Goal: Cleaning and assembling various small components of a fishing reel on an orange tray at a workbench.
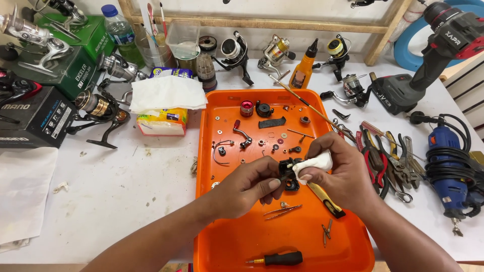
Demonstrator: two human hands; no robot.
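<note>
While pinching a small black reel part in left hand, right hand closed around white tissue, wiping it. Beyond both hands, many loose pieces spread over orange tray, none reassembled; below, screwdriver untouched.

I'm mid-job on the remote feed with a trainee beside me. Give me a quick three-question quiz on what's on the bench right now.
1. True or false: the left hand holds the black reel part over the orange tray.
2. What does the right hand press against that part? A) white tissue wad B) pliers C) oil bottle
3. Which tool lies at the tray's near edge, closest to the camera?

Key:
1. True.
2. A, the white tissue wad.
3. The black-handled screwdriver.
</note>
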